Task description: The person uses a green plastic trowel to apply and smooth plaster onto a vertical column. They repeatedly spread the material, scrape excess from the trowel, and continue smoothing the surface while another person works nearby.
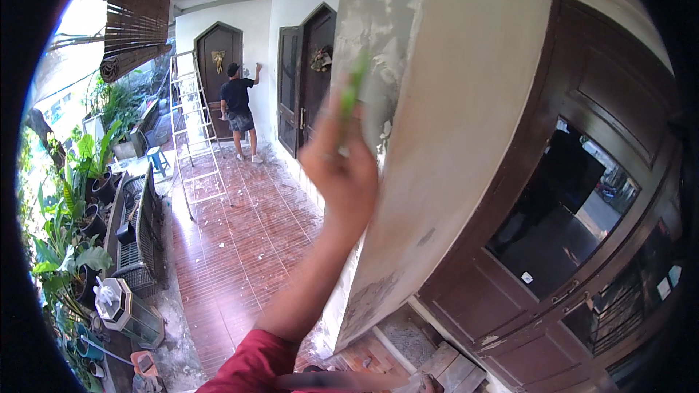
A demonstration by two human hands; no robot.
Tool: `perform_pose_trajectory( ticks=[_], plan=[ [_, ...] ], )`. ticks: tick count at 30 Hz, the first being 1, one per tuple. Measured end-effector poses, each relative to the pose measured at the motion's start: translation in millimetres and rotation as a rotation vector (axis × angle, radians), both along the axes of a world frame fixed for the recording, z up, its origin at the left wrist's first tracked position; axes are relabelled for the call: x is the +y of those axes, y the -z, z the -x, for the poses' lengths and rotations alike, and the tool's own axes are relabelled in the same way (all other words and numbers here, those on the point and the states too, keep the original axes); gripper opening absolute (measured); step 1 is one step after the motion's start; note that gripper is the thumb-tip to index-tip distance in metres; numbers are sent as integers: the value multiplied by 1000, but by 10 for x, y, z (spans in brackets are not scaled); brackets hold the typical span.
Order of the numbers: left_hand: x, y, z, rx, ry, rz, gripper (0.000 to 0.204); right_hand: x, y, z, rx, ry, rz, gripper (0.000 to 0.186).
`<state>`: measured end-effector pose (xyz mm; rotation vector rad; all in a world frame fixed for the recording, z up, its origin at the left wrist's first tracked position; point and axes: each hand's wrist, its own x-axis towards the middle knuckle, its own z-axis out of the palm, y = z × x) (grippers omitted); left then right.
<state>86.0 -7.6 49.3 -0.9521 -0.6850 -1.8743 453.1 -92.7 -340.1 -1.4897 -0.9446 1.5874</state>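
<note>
My left hand (pixel 341 164), raised on a red-sleeved arm, is closed round a slim green tool (pixel 354 84) smeared by motion, so its exact kind cannot be told. The tool is in front of the patchy grey-and-white face of a wall pillar (pixel 386 22); whether it touches the surface is unclear. At the bottom edge, my right hand (pixel 431 383) shows only in part, its fingers at the end of a long, flat, brownish-grey thing (pixel 357 381) that is blurred and cut off.
Farther off, a person (pixel 239 109) in dark clothes reaches to the wall beside a stepladder (pixel 191 124). White debris dots the red tiled floor (pixel 233 247). Left are a bench (pixel 142 240), a lantern-shaped lamp (pixel 127 313) and potted plants (pixel 73 247). Brown doors (pixel 502 262) stand right.
</note>
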Motion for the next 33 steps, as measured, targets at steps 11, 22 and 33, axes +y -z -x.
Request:
perform_pose_trajectory(
  ticks=[11, 22, 33],
  plan=[
    [541, -172, 319, -290, 188, 283, 35, -42, 700, -320, -58, 104, -4, 23],
    [35, 64, -223, -125, 124, 161, 39, 52, 351, -139, -46, 18, -233, 24],
    [569, -165, 510, -280, 129, 222, 34, -134, 401, -392, -69, 157, 11, 19]
  ],
)
